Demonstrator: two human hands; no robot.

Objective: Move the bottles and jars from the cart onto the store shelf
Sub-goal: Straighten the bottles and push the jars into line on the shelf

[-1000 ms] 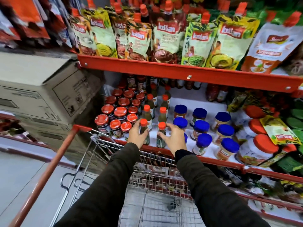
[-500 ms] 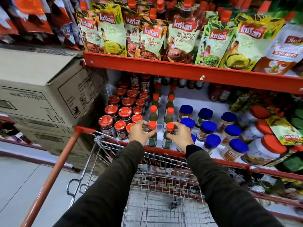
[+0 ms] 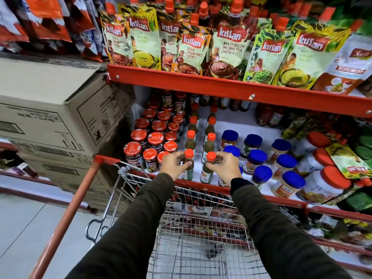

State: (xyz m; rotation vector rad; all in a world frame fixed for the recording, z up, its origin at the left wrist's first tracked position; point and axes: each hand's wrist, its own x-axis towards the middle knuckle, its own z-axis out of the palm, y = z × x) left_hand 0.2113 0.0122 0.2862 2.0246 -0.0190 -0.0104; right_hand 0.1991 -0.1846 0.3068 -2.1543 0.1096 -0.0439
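Two small green sauce bottles with orange caps stand at the front edge of the white store shelf (image 3: 237, 125). My left hand (image 3: 173, 166) grips the neck of the left bottle (image 3: 188, 171). Around the neck of the right bottle (image 3: 207, 172) my right hand (image 3: 226, 168) is closed. Behind them two rows of the same bottles (image 3: 209, 146) run toward the back. Red-lidded jars (image 3: 155, 138) are packed to the left, blue-lidded jars (image 3: 255, 158) to the right. The wire cart (image 3: 193, 234) sits below my arms, its basket nearly bare.
A red shelf beam (image 3: 221, 87) overhangs the bottles, with chutney pouches (image 3: 227, 47) standing on it. Stacked cardboard boxes (image 3: 60, 117) sit to the left, against the cart's red handle (image 3: 66, 218). Large orange-lidded jars (image 3: 322, 184) and green pouches crowd the right end.
Both hands have shifted from the bottles' bodies up to their necks, just below the caps. The two front bottles stand in the same spots on the shelf edge.
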